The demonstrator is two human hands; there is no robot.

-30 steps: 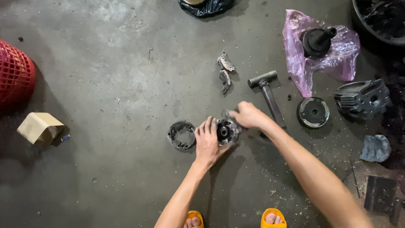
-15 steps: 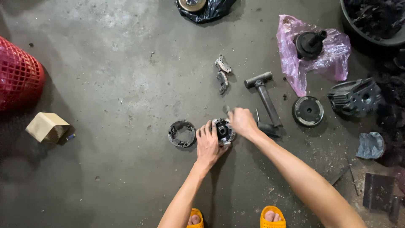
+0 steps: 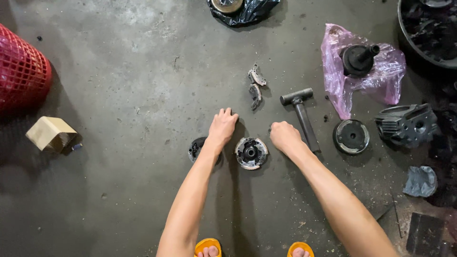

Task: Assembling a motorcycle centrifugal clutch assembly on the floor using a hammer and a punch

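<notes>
1. Round, toothed metal clutch hub (image 3: 251,153) flat on rough grey concrete floor (image 3: 119,85), centre of frame, lying free between both hands.
2. Left hand (image 3: 222,126) palm-down, fingers curled loosely, holding nothing; dark ring part (image 3: 196,148) half hidden beneath its wrist.
3. Right hand (image 3: 284,136) fisted, contents not discernible, just beside the black hammer (image 3: 300,114).
4. Two curved metal shoes (image 3: 255,85) above centre.
5. Bare, open floor at left up to the red mesh basket (image 3: 21,71).
</notes>
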